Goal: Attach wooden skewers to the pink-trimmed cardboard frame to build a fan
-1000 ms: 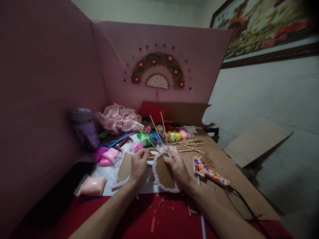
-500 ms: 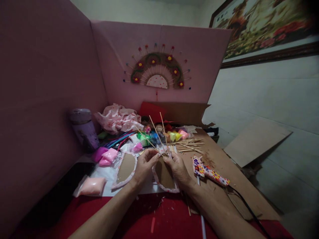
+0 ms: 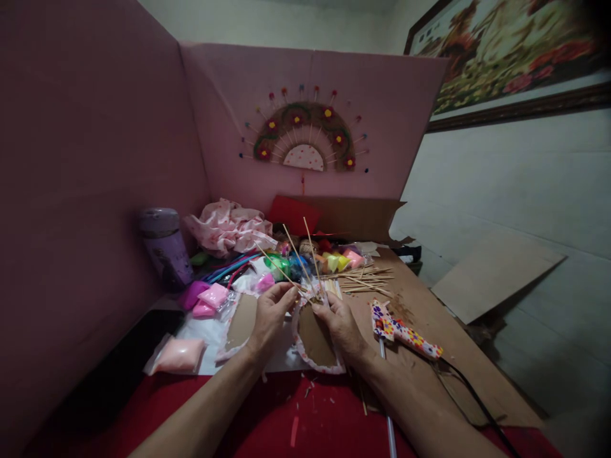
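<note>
My right hand [image 3: 340, 321] is closed around the edge of a cardboard half-circle [image 3: 312, 346] with a patterned fabric rim, tilted up off the table. Several thin wooden sticks [image 3: 300, 259] stand fanned out from its top edge. My left hand [image 3: 272, 313] pinches at the base of those sticks, fingertips close to the right hand's. A second fabric-rimmed cardboard piece [image 3: 240, 326] lies flat on white paper just left of my left hand.
A floral-patterned glue gun [image 3: 403, 332] with a black cord lies to the right. Loose sticks [image 3: 363, 278], coloured clay packets [image 3: 209, 298], a purple bottle [image 3: 165, 245] and patterned cloth [image 3: 228, 227] crowd the back. A finished fan decoration [image 3: 304, 137] hangs on the pink board.
My left hand has moved right from the flat cardboard piece to the base of the sticks, meeting the right hand. The view has shifted slightly.
</note>
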Action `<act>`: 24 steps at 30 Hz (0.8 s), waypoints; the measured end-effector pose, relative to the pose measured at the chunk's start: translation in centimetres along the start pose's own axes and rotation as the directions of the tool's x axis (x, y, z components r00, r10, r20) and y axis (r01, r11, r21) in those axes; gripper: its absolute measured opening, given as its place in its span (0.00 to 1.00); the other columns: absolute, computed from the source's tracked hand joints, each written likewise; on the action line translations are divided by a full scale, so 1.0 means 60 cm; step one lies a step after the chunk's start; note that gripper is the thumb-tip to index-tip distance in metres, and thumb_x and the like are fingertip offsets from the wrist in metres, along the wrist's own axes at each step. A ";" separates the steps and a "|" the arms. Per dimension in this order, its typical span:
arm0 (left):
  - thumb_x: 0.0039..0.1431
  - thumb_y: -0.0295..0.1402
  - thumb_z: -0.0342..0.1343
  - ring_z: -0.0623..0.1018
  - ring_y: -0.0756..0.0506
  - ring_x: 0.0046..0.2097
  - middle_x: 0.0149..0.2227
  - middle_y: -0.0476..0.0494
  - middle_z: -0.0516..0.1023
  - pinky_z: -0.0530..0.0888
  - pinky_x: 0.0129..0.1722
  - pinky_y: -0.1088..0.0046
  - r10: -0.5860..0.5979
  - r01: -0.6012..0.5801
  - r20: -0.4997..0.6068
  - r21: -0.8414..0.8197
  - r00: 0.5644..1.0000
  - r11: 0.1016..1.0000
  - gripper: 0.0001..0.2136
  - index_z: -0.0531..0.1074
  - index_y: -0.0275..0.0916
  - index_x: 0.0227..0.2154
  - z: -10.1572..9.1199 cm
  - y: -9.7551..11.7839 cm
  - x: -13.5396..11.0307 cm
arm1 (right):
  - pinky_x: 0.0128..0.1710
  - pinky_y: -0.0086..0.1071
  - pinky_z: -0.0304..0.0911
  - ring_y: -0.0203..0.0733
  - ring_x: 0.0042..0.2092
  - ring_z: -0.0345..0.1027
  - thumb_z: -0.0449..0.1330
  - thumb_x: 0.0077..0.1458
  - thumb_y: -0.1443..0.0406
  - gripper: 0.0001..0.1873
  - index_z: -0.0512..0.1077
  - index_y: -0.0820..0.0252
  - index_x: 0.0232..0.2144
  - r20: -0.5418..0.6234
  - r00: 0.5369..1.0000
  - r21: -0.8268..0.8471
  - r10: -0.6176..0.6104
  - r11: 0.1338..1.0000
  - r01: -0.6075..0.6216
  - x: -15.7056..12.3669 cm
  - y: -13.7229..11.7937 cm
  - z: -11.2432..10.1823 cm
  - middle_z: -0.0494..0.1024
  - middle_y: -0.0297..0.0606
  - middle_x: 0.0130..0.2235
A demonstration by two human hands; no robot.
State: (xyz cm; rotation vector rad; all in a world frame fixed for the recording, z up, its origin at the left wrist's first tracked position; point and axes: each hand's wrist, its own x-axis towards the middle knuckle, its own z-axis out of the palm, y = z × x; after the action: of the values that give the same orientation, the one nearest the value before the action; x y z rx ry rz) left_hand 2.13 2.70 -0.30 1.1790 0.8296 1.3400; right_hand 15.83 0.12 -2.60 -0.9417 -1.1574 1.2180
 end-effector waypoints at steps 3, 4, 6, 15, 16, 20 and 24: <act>0.43 0.37 0.61 0.69 0.52 0.26 0.24 0.49 0.74 0.65 0.27 0.78 -0.009 0.009 -0.003 -0.017 1.000 1.000 0.11 0.74 0.35 0.27 0.003 0.003 0.000 | 0.31 0.29 0.62 0.39 0.32 0.67 0.58 0.48 0.61 0.14 0.69 0.60 0.37 0.014 1.000 0.006 -0.004 1.000 0.004 -0.002 -0.004 0.001 0.75 0.35 0.33; 0.44 0.37 0.61 0.69 0.53 0.26 0.24 0.49 0.73 0.65 0.27 0.78 -0.013 0.013 -0.006 -0.021 1.000 1.000 0.10 0.74 0.35 0.27 0.004 0.002 0.000 | 0.31 0.29 0.62 0.39 0.32 0.67 0.58 0.48 0.61 0.14 0.69 0.60 0.38 0.017 1.000 0.010 -0.005 1.000 0.004 -0.002 -0.005 0.002 0.75 0.36 0.33; 0.45 0.38 0.60 0.69 0.53 0.26 0.25 0.49 0.73 0.65 0.26 0.79 -0.023 0.023 0.001 -0.021 1.000 1.000 0.11 0.73 0.35 0.27 0.004 0.000 0.001 | 0.31 0.30 0.62 0.39 0.31 0.67 0.58 0.48 0.60 0.14 0.70 0.59 0.38 0.022 1.000 0.018 -0.006 1.000 0.005 -0.002 -0.008 0.002 0.76 0.35 0.33; 0.43 0.39 0.62 0.70 0.53 0.26 0.26 0.51 0.73 0.65 0.25 0.79 -0.063 0.063 0.010 -0.079 0.998 0.995 0.13 0.72 0.37 0.31 0.009 -0.012 0.009 | 0.31 0.28 0.61 0.37 0.32 0.66 0.58 0.49 0.61 0.14 0.70 0.59 0.39 0.020 0.998 0.004 -0.058 0.998 0.058 -0.001 -0.007 0.000 0.75 0.34 0.33; 0.43 0.39 0.62 0.70 0.53 0.26 0.26 0.51 0.73 0.65 0.25 0.80 -0.065 0.065 0.009 -0.093 0.998 0.994 0.13 0.72 0.37 0.31 0.010 -0.013 0.009 | 0.31 0.28 0.61 0.37 0.32 0.66 0.58 0.49 0.61 0.14 0.70 0.59 0.39 0.027 0.998 0.004 -0.062 0.998 0.062 -0.001 -0.007 0.000 0.75 0.34 0.33; 0.42 0.39 0.62 0.71 0.53 0.26 0.26 0.51 0.73 0.65 0.25 0.79 -0.074 0.073 -0.001 -0.125 0.997 0.990 0.14 0.72 0.37 0.31 0.015 -0.012 0.007 | 0.31 0.28 0.61 0.38 0.32 0.66 0.58 0.50 0.61 0.14 0.70 0.59 0.40 0.041 0.997 -0.002 -0.065 0.998 0.065 -0.003 -0.009 0.001 0.74 0.33 0.32; 0.42 0.39 0.62 0.71 0.53 0.25 0.25 0.51 0.73 0.66 0.25 0.79 -0.078 0.076 -0.008 -0.134 0.997 0.988 0.15 0.71 0.36 0.32 0.018 -0.011 0.006 | 0.31 0.28 0.61 0.37 0.32 0.66 0.58 0.49 0.61 0.13 0.70 0.59 0.39 0.035 0.997 -0.001 -0.074 0.997 0.074 -0.003 -0.011 0.001 0.74 0.32 0.32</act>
State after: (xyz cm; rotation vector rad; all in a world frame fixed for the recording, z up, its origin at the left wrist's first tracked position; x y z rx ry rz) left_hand 3.38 2.95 -0.61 1.0245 0.7750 1.3206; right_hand 15.91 -0.13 -2.00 -0.8750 -1.2110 1.1779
